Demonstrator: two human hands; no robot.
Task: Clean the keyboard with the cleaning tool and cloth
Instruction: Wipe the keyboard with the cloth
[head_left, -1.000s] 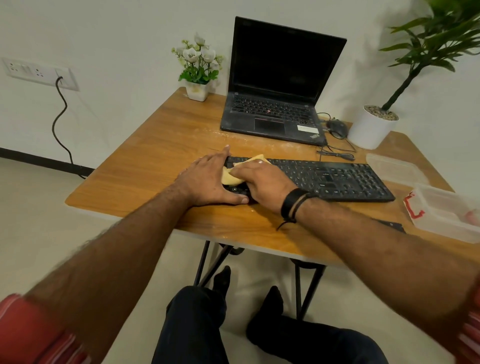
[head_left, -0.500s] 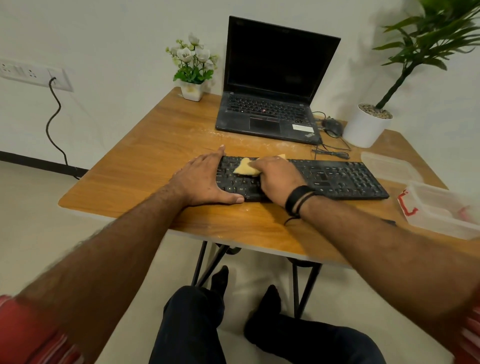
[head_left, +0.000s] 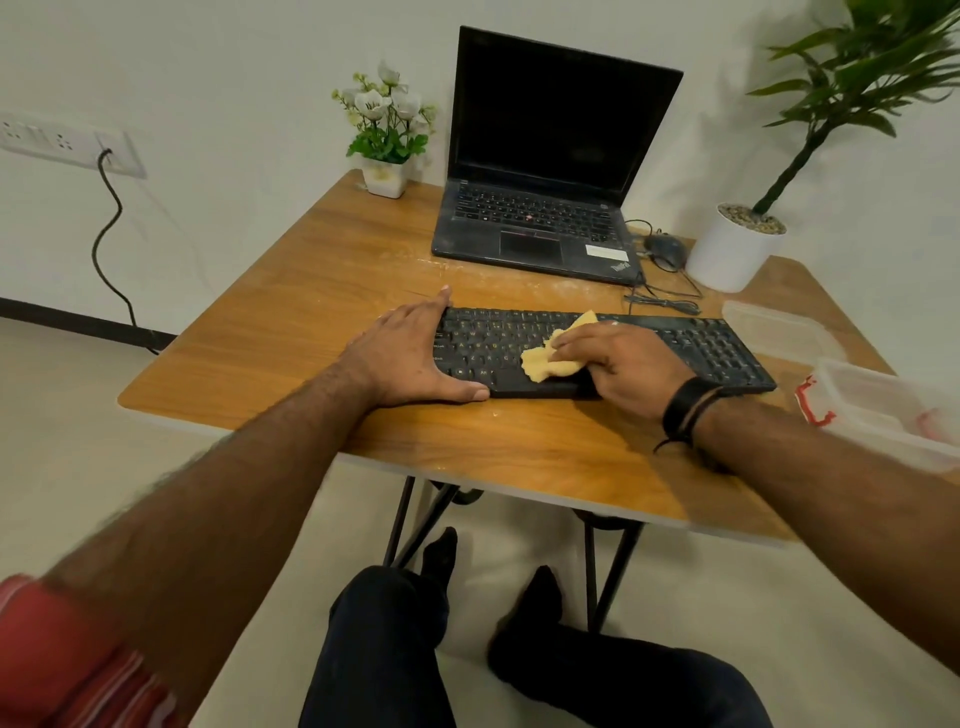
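A black keyboard (head_left: 717, 351) lies across the wooden table (head_left: 291, 332) in front of me. My left hand (head_left: 410, 358) lies flat against the keyboard's left end, thumb along its near edge. My right hand (head_left: 628, 366) rests over the middle of the keys and holds a crumpled yellow cloth (head_left: 550, 361) against them. The cloth sticks out from under my fingers towards the left and the far edge. No separate cleaning tool is visible.
An open black laptop (head_left: 540, 228) stands behind the keyboard, with a mouse (head_left: 665, 247) and cables to its right. A small flower pot (head_left: 387, 176) is at the back left, a large white plant pot (head_left: 730, 254) at the back right. Two clear plastic containers (head_left: 883, 410) sit at the right.
My right hand has slid the yellow cloth rightward along the keyboard, from its left end to the middle. The left hand has stayed at the left end.
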